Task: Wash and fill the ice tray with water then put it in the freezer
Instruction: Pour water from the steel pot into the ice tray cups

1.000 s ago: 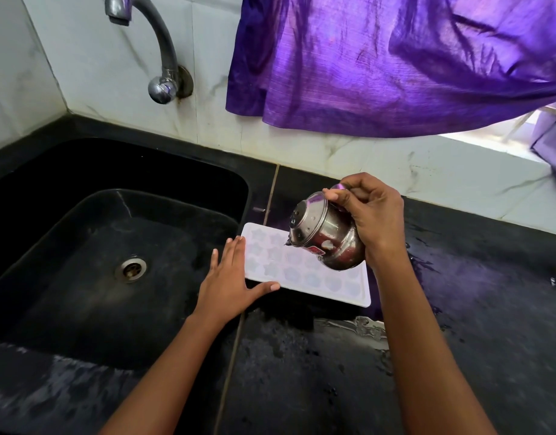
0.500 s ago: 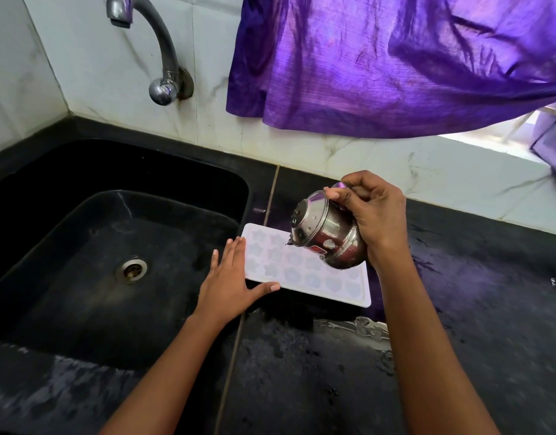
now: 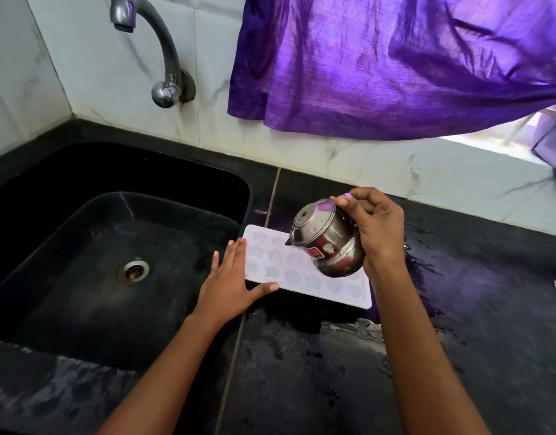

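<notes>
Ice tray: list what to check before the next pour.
1. The tray lies flat on the counter: ok.
2. The left hand rests flat against the tray's left end: ok.
3. The right hand grips the pot: ok.
4. The pot's spout is over the tray: ok.
5. Cells full: cannot tell.
6. The counter by the tray is dry: not ok, wet.
</notes>
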